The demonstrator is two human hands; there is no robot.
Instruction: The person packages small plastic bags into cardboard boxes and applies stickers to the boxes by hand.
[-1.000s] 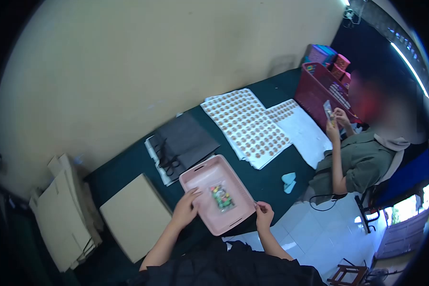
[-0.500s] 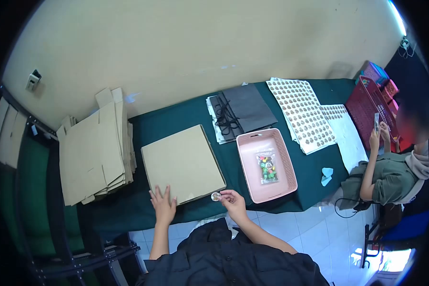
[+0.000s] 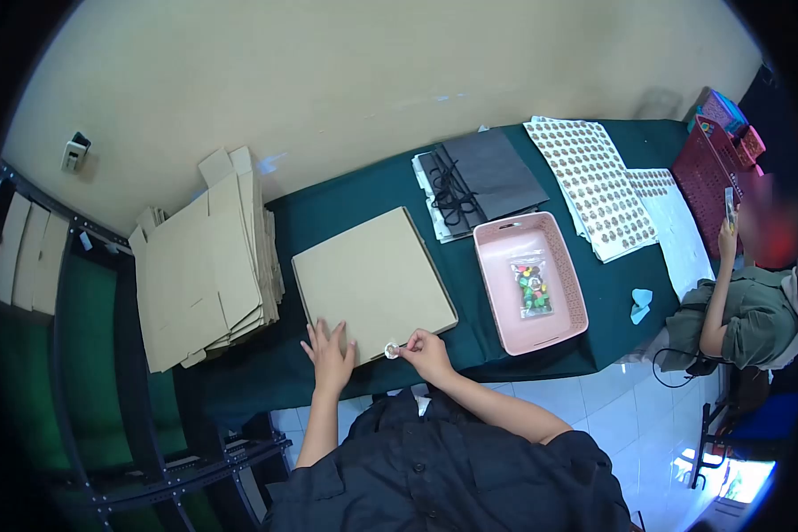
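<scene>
A closed flat cardboard box [image 3: 372, 279] lies on the dark green tablecloth in front of me. My left hand [image 3: 330, 359] rests on its near left edge, fingers spread over the top. Between thumb and fingertips, my right hand [image 3: 428, 356] pinches a small round sticker [image 3: 391, 351], which overlaps the box's near edge in this view. To the right of the box stands a pink plastic basket [image 3: 492, 306], and in it lies a clear bag of colourful pieces [image 3: 532, 288].
Flattened cardboard [image 3: 199, 275] is stacked at left. Black paper bags [image 3: 496, 173] lie behind the basket, with sticker sheets [image 3: 594, 182] beside them. A scrap of blue paper [image 3: 641, 305] is near the right edge. Another person [image 3: 736, 306] sits by a maroon basket [image 3: 705, 182].
My right hand has moved left with the sticker, from beside the box's near corner to its near edge. The left hand stays on the box. The whole view has shifted.
</scene>
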